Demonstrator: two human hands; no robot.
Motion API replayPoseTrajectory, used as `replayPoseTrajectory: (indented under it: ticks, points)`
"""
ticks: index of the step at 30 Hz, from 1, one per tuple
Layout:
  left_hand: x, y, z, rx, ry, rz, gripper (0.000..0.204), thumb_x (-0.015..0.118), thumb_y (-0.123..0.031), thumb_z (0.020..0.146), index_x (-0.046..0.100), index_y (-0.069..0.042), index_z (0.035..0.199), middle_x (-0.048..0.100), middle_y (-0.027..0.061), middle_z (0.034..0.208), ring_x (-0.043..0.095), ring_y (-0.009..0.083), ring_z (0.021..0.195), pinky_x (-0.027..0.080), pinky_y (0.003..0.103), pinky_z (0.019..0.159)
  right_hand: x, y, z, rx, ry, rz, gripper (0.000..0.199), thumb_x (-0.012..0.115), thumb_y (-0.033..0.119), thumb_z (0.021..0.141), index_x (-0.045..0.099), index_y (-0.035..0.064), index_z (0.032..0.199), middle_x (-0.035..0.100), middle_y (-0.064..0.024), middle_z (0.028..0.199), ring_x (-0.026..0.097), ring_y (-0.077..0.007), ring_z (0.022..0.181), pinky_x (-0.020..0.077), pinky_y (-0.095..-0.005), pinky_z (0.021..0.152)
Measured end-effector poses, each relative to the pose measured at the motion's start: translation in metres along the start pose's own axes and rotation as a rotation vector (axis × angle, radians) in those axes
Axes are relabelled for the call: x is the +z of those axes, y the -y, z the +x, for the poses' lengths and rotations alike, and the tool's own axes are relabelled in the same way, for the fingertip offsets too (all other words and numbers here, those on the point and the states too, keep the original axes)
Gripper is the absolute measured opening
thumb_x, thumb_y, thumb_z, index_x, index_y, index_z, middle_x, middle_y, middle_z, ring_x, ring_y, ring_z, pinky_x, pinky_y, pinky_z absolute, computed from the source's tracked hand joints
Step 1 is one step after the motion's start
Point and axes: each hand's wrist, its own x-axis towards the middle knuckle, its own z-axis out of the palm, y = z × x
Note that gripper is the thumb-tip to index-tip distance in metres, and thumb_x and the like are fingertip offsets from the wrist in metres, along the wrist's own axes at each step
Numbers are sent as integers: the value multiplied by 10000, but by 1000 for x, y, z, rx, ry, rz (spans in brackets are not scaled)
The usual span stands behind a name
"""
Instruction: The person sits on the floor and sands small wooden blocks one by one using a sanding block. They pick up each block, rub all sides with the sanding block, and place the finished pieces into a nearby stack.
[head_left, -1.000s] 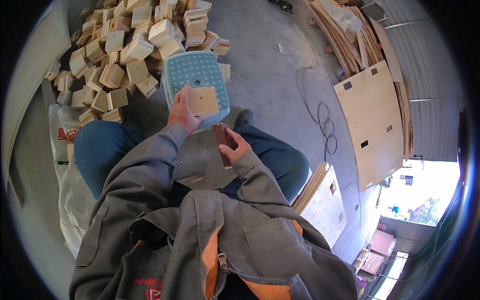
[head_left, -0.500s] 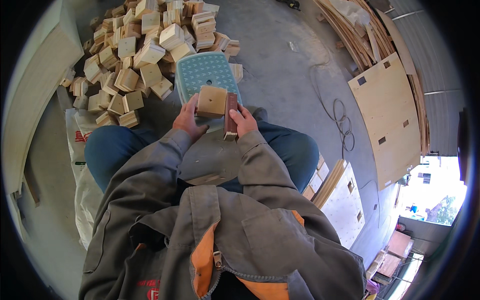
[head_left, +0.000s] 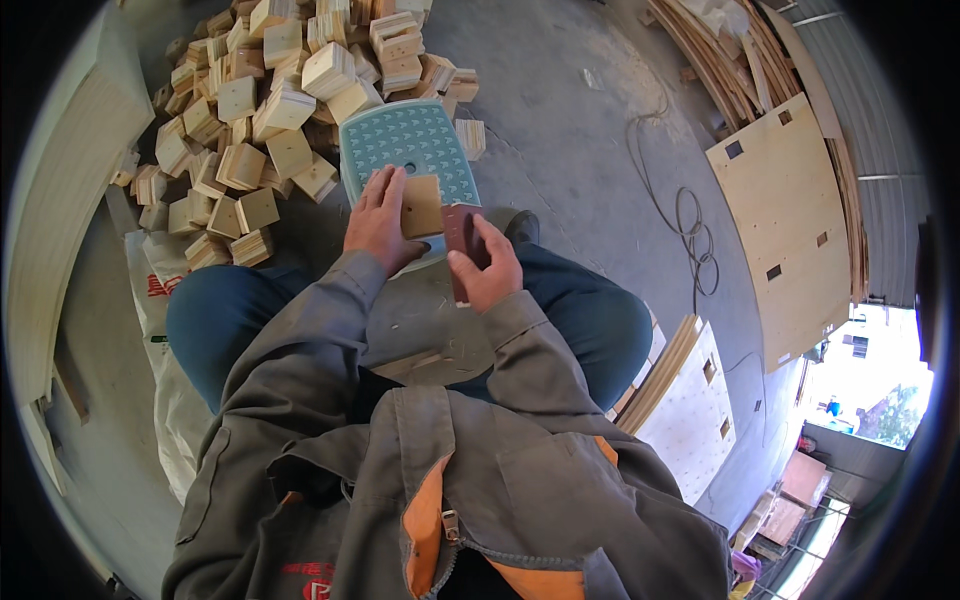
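My left hand grips a small square plywood block and holds it down on the seat of a light blue plastic stool between my knees. My right hand holds a dark brown sheet of sandpaper whose upper edge lies against the right side of the block. Both forearms in grey sleeves reach forward over my lap.
A large heap of similar square plywood blocks covers the concrete floor ahead and to the left of the stool. White sacks lie at my left. Plywood panels with cut-outs lean at right, near a coiled cable. More boards stand beside my right leg.
My right hand has brought the sandpaper up from my lap to the block's right side. My left hand has kept the block on the stool.
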Motion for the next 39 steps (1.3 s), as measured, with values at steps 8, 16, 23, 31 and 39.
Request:
replayPoseTrajectory:
  ticks: [8,16,23,31,39]
  points:
    - [15,6,6,-6,-18,-94,985,889,-126,695,420,-62,1559,457,160,1524,450,413,1420,423,447,1195,29,22,24,-208,-110,-370,659,825,216,819,630,162,1447,466,-315,1491,546,-506,1252,484,-555,1064]
    - [18,10,7,-9,-21,-120,987,886,-112,681,419,-74,1550,444,146,1529,445,415,1417,441,450,1176,48,55,139,53,87,-513,615,761,296,865,624,227,1461,486,-201,1516,524,-444,1319,480,-538,1097]
    - [18,9,6,-22,-57,-134,985,885,-120,687,421,-69,1554,452,145,1523,444,415,1415,435,443,1180,39,18,69,-198,-34,-432,655,768,276,863,599,179,1488,448,-283,1522,502,-484,1330,460,-551,1101]
    - [18,9,6,-47,-42,-164,907,852,-114,736,440,-65,1543,457,154,1522,436,405,1429,425,443,1185,11,22,-12,-188,16,-386,708,809,236,830,590,125,1494,456,-317,1508,492,-485,1351,430,-540,1131]
    - [19,9,3,-60,-58,-181,950,872,-118,717,422,-72,1551,455,144,1526,427,399,1438,434,443,1183,42,7,78,-183,-73,-358,681,805,273,830,620,82,1457,514,-293,1478,518,-459,1350,438,-516,1141]
